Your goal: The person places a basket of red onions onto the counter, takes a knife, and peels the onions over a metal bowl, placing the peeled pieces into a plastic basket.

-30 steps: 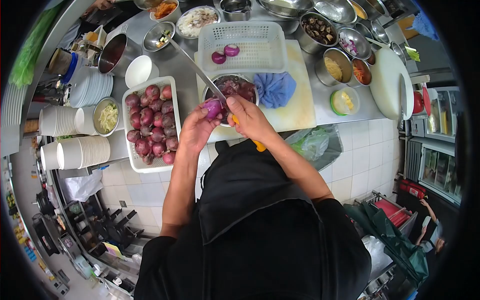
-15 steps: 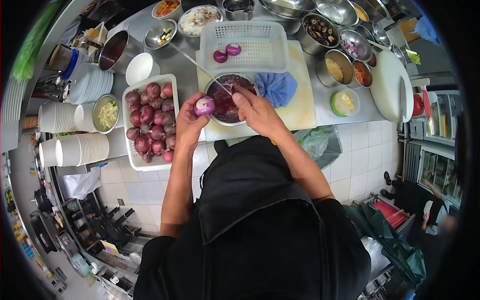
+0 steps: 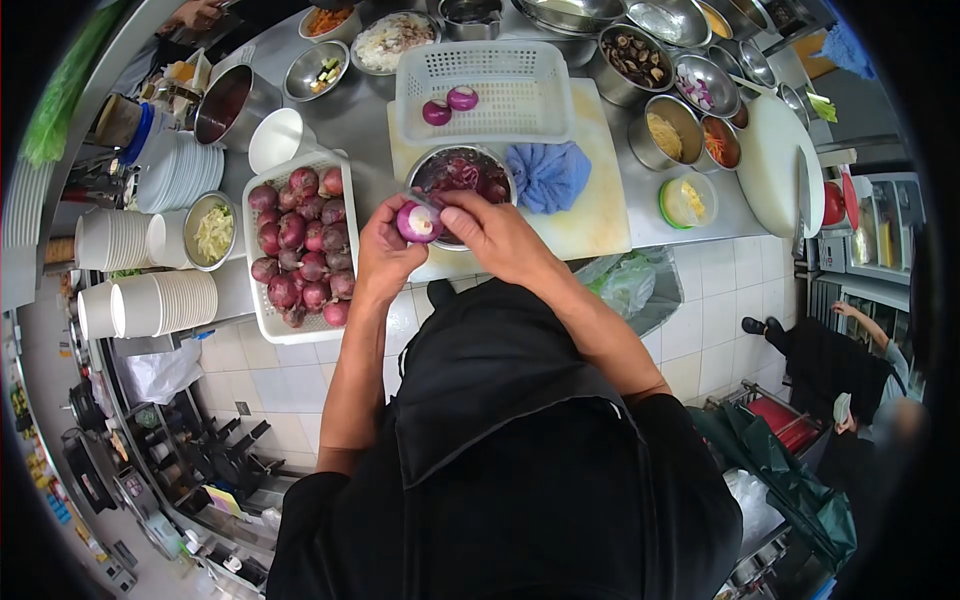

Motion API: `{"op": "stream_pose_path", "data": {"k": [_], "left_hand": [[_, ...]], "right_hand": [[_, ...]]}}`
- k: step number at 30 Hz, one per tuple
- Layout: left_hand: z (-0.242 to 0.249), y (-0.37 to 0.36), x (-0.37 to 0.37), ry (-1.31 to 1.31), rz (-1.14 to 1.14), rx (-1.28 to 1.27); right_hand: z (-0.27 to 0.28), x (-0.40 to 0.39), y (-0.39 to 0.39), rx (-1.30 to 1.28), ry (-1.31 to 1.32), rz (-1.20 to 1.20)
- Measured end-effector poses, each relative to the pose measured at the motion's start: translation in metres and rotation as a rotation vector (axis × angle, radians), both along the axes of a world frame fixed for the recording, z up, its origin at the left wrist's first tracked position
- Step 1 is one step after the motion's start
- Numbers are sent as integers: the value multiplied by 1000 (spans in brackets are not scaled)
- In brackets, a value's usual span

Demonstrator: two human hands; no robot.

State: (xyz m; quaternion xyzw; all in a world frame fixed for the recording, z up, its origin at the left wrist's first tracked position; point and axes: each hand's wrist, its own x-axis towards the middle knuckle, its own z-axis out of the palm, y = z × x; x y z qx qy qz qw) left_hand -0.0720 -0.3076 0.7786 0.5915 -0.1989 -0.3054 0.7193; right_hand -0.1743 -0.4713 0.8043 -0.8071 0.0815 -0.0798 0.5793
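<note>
My left hand (image 3: 383, 252) is closed round a peeled red onion (image 3: 420, 222), whose pale root end faces up to the right. My right hand (image 3: 492, 232) grips a knife, its handle hidden in my fingers. The blade, foreshortened and partly covered, lies against the onion's upper side. Just beyond my hands is a metal bowl (image 3: 511, 172) holding dark red onion skins (image 3: 462, 172). Two peeled red onions (image 3: 437, 112) sit in a white perforated basket (image 3: 540, 125) on the cutting board (image 3: 600, 215).
A white basket (image 3: 258, 300) of unpeeled red onions (image 3: 292, 230) stands to the left. A blue cloth (image 3: 548, 178) lies right of the bowl. Stacked white bowls (image 3: 190, 300), metal pans of cut food and a round board (image 3: 775, 165) surround the work area. Another person (image 3: 840, 370) stands at right.
My right hand has turned the knife and brought its blade onto the onion. My left hand has shifted slightly right. The other person at right has moved an arm outward.
</note>
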Motion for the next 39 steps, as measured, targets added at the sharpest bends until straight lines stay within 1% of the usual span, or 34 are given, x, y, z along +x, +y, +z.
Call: {"op": "stream_pose_path", "data": {"k": [2, 3, 4, 5, 7, 8, 9, 11, 12, 13, 15, 16, 17, 19, 20, 21, 22, 24, 26, 28, 29, 30, 31, 33, 34, 35, 36, 37, 39], "left_hand": [[0, 1, 0, 2, 11, -9], [0, 1, -1, 32, 21, -65], [0, 1, -2, 62, 30, -121], [-1, 3, 1, 61, 31, -121], [-6, 11, 13, 449, -8, -305], [-9, 14, 19, 543, -61, -385], [-9, 15, 19, 540, -58, -385], [-9, 15, 18, 380, 46, -214], [-7, 14, 16, 312, 59, -161], [-4, 12, 13, 316, 58, -160], [2, 5, 8, 102, 61, -70], [4, 3, 7, 105, 59, -72], [6, 1, 7, 74, 50, -45], [5, -2, 5, 42, 42, -18], [3, -2, 4, -22, 61, -19], [0, -3, 3, -86, 80, -20], [-1, -3, 3, -85, 82, -20], [-5, -5, 2, -210, 144, -2], [-11, -4, 2, -192, 153, -11], [-7, -5, 0, -175, 160, -20], [-3, -5, -2, -114, 151, -41], [0, -6, -3, -53, 141, -63], [0, -6, -3, -55, 136, -64], [-1, -11, 1, -65, 133, -71], [1, -17, 6, -70, 128, -81], [2, -23, 12, -116, 129, -23], [6, -30, 16, -164, 129, 37], [10, -36, 19, -170, 120, 30], [20, -50, 21, -341, 49, 117]], "right_hand": [[-6, 4, -3, 99, 29, -114], [-5, 5, -6, 100, 29, -112], [-3, 5, -10, 145, 137, -124], [-2, 4, -13, 189, 245, -136], [-2, 3, -16, 172, 223, -126], [2, 2, -16, 173, 239, -122], [6, 1, -15, 176, 256, -117], [15, 0, -12, 201, 226, -68], [19, -1, -12, 224, 198, -23], [24, -1, -11, 225, 201, -25], [30, 0, -7, 210, 123, 74], [20, 2, -4, 173, 65, 77], [15, 2, -2, 171, 67, 76], [9, 3, 1, 63, 12, 88], [6, 3, 3, 62, 12, 89], [3, 3, 4, 3, -7, 63], [2, 3, 5, -57, -27, 37], [5, 2, 9, -35, -18, 30], [4, 3, 10, -14, -10, 21], [-1, 5, 9, 205, 19, -48], [-1, 5, 7, 205, 18, -50], [0, 3, 2, 261, 88, -102], [0, 1, -2, 315, 158, -155], [-2, -4, -11, 347, 156, -201], [-3, -7, -17, 387, 222, -237], [-4, -9, -20, 428, 290, -271], [-5, -11, -22, 456, 287, -253], [-4, -12, -22, 452, 279, -262], [3, -13, -18, 609, 210, -187]]}}
